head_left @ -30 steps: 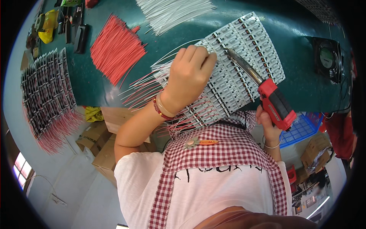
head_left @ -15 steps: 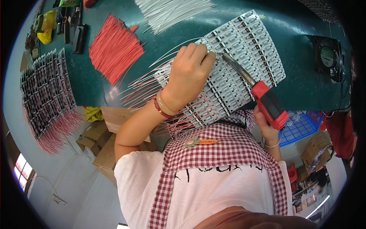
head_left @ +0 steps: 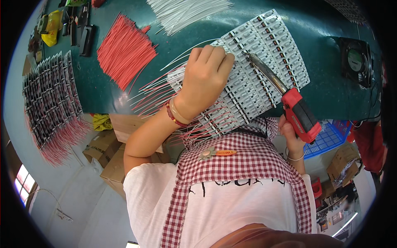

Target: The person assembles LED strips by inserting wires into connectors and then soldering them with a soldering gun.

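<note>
I see the panel of small circuit boards lying aslant on the green tabletop, its near corner jutting past the near edge against the checked apron. The left hand covers the panel's left part with its fingers curled close together; their tips are hidden from me, so I cannot tell whether they pinch a wire. The right hand, just off the near edge, has its fingers closed around the handle of the red and black soldering iron, whose barrel crosses the panel and blocks some boards, tip just beside the left fingers. Thin red and white leads fan out from under the left hand and forearm. Toward the far edge lie loose white wires, with a heap of red wires left of the panel. Wired boards sit by the left edge, a black fan-like device near the right edge. Below the near edge I see a blue basket.
</note>
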`<state>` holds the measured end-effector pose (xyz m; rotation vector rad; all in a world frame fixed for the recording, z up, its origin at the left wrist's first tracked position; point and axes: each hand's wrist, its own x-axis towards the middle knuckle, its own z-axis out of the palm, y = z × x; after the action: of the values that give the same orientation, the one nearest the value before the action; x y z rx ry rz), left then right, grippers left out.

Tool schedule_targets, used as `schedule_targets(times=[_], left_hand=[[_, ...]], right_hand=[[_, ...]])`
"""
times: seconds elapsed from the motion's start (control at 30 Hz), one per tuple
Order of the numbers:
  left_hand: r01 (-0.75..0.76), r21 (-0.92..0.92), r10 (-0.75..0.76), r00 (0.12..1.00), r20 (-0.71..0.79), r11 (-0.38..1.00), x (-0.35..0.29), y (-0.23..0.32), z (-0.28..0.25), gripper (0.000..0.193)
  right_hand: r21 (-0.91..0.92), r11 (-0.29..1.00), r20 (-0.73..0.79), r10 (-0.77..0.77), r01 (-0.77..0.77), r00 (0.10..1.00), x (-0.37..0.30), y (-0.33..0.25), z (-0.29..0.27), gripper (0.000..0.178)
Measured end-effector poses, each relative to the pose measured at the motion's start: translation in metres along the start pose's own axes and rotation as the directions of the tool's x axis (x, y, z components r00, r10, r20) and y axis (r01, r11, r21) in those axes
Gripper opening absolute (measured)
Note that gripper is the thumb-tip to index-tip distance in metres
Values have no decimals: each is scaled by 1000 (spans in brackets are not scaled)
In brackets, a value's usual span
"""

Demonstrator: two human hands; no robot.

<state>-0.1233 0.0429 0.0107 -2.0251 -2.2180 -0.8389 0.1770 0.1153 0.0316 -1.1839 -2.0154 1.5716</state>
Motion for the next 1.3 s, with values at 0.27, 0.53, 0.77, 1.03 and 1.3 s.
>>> schedule_targets(times=[0.27,0.53,0.77,1.03,1.3], left_hand=[[4,-89,-3,1000,14,996,-7,11,4,26],[27,-66,-24,998,55,997,-3,12,3,25],[28,-44,-25,997,72,999,-3,12,2,22],[-46,4,46,998,32,999,-2,15,1,17],[4,-93,0,999,49,996,-10,25,6,26]], right_hand=[[-2,1000,22,-8,8,1000,-3,3,0,23],[-116,991,121,-58,73,991,-1,9,-3,23],[-89,994,-31,-64,61,997,-7,4,-1,24],[-22,1000,11,-16,16,1000,-16,11,-9,28],[-135,985,37,-103,108,994,-13,15,-6,23]])
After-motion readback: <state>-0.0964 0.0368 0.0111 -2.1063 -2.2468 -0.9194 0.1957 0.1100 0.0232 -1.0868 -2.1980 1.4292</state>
